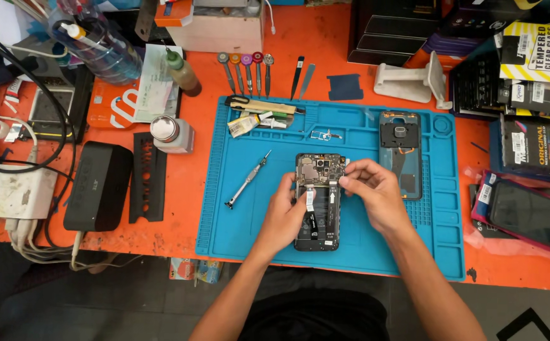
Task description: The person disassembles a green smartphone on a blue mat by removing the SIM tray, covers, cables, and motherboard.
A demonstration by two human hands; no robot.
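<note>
An opened black phone (pixel 318 170), its circuit board and battery exposed, lies face down in the middle of the blue work mat (pixel 237 215). My left hand (pixel 285 211) rests along the phone's left side, thumb and fingers on its edge near a small white tab. Over the phone's upper right edge, my right hand (pixel 372 189) has its fingertips pinched together; whether they hold a small part I cannot tell. The phone's removed back cover (pixel 401 155) lies on the mat just right of my right hand.
A precision screwdriver (pixel 247 180) lies on the mat left of the phone. A glue tube, tweezers and a row of screwdrivers (pixel 248 71) sit at the mat's top. A black case (pixel 98 186), cables and a bottle crowd the left; boxes and a wrapped screen (pixel 527 215) the right.
</note>
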